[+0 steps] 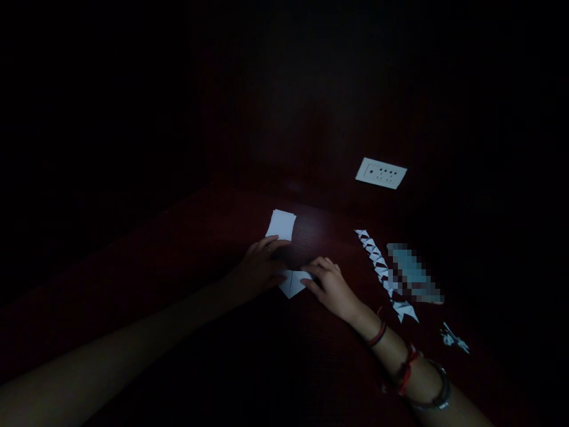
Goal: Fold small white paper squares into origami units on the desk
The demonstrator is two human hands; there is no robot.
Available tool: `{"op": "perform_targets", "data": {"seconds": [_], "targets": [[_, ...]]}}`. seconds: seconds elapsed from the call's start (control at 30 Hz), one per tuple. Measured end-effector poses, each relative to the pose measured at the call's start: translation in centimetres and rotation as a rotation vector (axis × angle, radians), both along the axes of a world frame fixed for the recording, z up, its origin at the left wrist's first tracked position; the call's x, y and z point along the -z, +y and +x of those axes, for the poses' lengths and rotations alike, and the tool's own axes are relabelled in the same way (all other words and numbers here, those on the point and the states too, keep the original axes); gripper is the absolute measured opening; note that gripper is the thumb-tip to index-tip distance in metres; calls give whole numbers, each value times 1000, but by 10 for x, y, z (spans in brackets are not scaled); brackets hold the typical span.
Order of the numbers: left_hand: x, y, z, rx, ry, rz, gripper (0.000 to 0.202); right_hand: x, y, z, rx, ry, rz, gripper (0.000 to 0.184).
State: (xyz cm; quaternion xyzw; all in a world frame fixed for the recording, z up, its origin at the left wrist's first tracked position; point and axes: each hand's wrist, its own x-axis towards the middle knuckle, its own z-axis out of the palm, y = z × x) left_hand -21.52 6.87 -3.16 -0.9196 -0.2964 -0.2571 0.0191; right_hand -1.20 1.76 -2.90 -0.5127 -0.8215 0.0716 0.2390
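A small white sheet of paper (291, 287) with a crease down its middle and a pointed lower edge lies on the dark red table between my hands. My left hand (258, 265) has its thumb on the sheet's left side, while its upper fingers reach towards the near edge of a stack of white paper squares (281, 224). On the right corner, the thumb and forefinger of my right hand (331, 286) grip the same sheet. My fingers cover both side corners. Dim light hides finer details of the folds.
Right of my hands runs a row of folded white paper pieces (376, 259), with a larger folded piece (404, 309) at its near end. Beside it lies a blurred-out flat object (413, 270). Small white scraps (454, 338) lie nearer. A socket plate (381, 173) is on the wall.
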Motion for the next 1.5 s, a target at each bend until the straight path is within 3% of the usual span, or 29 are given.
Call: {"op": "perform_targets", "data": {"seconds": [0.23, 0.53, 0.73, 0.87, 1.17, 1.37, 1.5], "targets": [[0, 11, -7, 119, -45, -105, 21, 0, 1, 2, 10, 88, -44, 18], [5, 16, -8, 191, -90, -126, 18, -2, 0, 6, -18, 111, -4, 19], [8, 18, -9, 191, -88, -127, 23, -1, 2, 10, -64, 192, -57, 6], [6, 15, -9, 165, -64, -119, 20, 1, 3, 11, -109, 234, -69, 16], [1, 14, -9, 169, -30, -115, 18, 1, 2, 10, -110, 307, -75, 7], [4, 22, -17, 242, -127, -194, 2, -9, -1, 23, -280, 158, -75, 9], [-5, 26, -27, 330, -81, -238, 11, -22, -7, 28, -295, -62, -37, 13]]}}
